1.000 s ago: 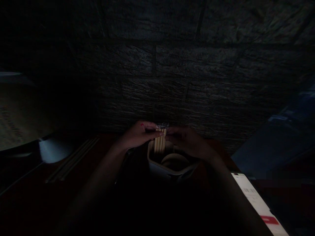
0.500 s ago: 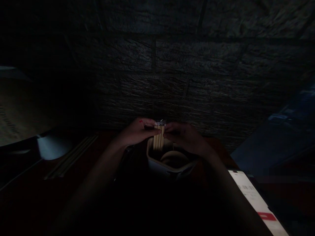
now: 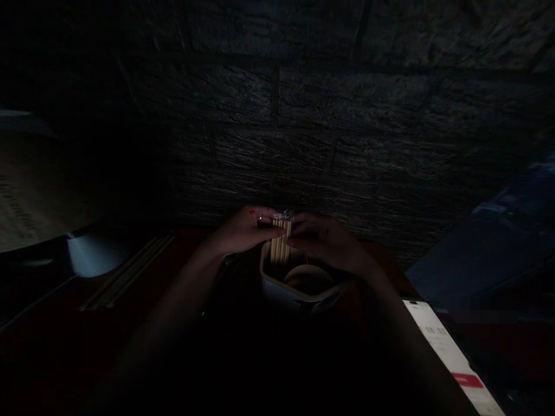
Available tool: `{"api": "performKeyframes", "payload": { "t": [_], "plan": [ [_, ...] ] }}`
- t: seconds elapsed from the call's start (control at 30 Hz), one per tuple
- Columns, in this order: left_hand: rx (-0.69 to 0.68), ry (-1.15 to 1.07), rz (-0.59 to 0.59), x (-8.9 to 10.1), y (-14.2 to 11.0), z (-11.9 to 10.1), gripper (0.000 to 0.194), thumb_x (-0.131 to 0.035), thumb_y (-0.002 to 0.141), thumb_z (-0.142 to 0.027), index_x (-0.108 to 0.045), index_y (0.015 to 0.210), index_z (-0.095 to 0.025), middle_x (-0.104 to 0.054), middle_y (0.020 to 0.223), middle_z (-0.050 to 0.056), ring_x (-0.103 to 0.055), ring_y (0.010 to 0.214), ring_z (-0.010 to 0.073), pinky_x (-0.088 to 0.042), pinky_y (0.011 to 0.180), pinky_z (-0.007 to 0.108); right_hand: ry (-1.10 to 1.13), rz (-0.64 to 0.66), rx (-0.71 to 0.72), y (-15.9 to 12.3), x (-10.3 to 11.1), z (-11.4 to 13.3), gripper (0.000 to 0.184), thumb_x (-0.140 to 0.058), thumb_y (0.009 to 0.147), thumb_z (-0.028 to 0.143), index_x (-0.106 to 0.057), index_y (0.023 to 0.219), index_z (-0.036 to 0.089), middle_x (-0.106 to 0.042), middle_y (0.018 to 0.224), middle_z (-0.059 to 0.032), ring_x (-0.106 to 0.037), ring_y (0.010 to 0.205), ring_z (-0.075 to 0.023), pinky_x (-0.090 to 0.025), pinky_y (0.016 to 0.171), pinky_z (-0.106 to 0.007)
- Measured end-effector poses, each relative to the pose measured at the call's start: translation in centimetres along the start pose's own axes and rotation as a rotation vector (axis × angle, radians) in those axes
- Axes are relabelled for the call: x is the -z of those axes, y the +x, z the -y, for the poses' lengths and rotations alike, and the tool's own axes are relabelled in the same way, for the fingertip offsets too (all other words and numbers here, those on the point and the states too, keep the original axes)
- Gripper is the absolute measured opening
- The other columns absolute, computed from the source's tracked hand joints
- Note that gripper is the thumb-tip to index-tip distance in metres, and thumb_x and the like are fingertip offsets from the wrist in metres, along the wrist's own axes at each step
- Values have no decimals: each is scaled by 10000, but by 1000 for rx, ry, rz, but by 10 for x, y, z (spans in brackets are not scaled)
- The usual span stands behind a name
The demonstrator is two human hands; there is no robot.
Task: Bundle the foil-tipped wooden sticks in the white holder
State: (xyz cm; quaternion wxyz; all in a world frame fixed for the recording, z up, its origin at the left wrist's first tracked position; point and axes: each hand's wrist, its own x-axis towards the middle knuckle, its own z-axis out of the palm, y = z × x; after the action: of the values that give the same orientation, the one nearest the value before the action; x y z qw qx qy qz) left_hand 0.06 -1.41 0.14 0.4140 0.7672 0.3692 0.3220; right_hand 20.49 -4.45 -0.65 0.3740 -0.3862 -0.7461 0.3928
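Note:
In dim light, a bundle of pale wooden sticks like chopsticks [image 3: 280, 248] stands nearly upright, with clear crinkled plastic [image 3: 282, 215] at its top end. From the left, my left hand [image 3: 247, 230] is closed on the bundle, thumb across its front. My right hand [image 3: 323, 238] grips it from the other side, fingers near the plastic. Below them is an open box [image 3: 277, 288] with a light rim; the lower ends of the sticks reach into it. A round item like a roll [image 3: 309, 277] lies inside the box.
Several long thin sticks [image 3: 130, 270] lie on the dark reddish table at left, near a white cup-like object [image 3: 93, 254] and a brown paper bag [image 3: 39, 190]. A lit phone [image 3: 442, 341] is at right. A stone-block wall [image 3: 277, 104] stands behind.
Both hands keep nearly the same hold on the bundle. The view has shifted very slightly; otherwise things stay in place.

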Motion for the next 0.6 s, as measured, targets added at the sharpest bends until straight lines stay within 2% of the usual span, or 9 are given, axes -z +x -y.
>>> {"api": "performKeyframes", "payload": {
  "t": [0.13,0.37,0.6],
  "plan": [
    [-8,4,17,1,0,0,275,-662,787,-235,-704,1044,-145,-748,961,48,-676,905,191,-498,735,248,-76,-44,18,2,-1,-1,264,-670,788,220,-676,1049,186,-742,903,-43,-685,822,-173,-508,735,-292],
    [20,16,50,1,0,-3,256,-647,785,-219,-708,1021,-140,-743,917,44,-672,842,186,-488,699,250,-119,-31,37,2,0,-1,152,-643,804,205,-706,942,188,-744,923,-40,-682,839,-166,-504,747,-289],
    [4,-31,85,1,0,0,320,-669,773,-264,-695,1071,-151,-739,993,54,-672,918,204,-507,800,297,-83,15,37,3,2,-5,228,-649,795,199,-685,1020,184,-742,926,-38,-681,833,-162,-504,752,-291]
  ]
}}
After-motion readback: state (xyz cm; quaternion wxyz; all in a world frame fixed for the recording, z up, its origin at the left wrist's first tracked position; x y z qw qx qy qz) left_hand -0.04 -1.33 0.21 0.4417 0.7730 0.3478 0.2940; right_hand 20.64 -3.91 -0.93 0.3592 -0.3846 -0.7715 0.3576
